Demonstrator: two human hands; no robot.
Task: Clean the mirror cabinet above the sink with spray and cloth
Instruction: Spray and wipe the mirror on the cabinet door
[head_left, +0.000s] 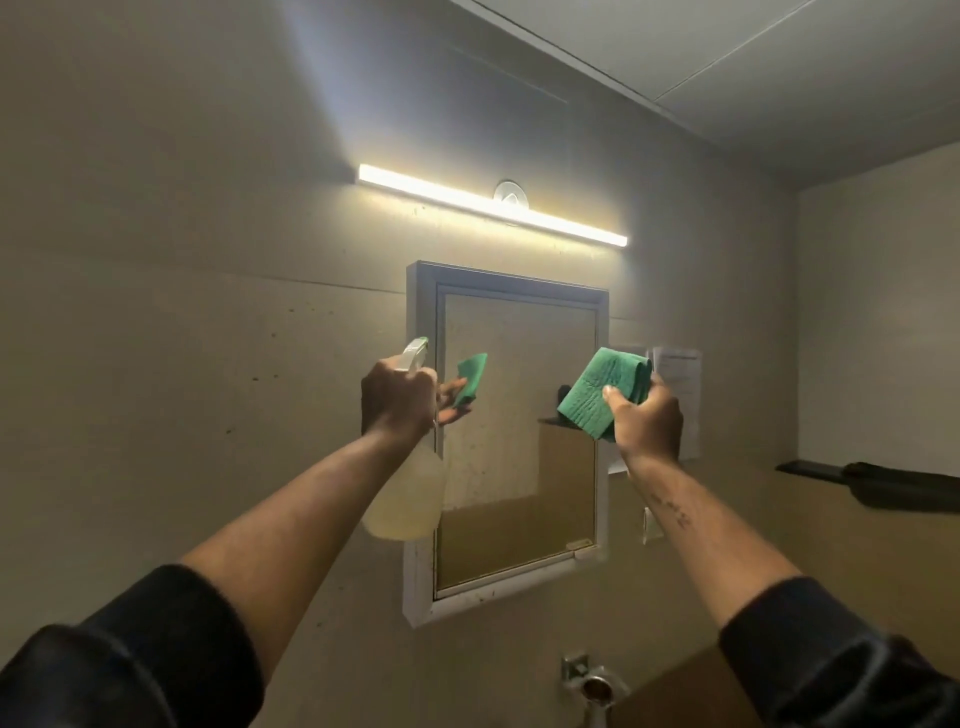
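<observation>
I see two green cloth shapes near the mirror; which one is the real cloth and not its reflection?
The folded green cloth gripped by the right hand is real; the smaller green patch lies within the mirror glass.

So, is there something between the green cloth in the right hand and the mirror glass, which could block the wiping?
Nothing visible does. The right hand holds the folded green cloth up before the right part of the mirror. The left hand holds the spray bottle at the mirror's left edge, away from the cloth's way.
</observation>
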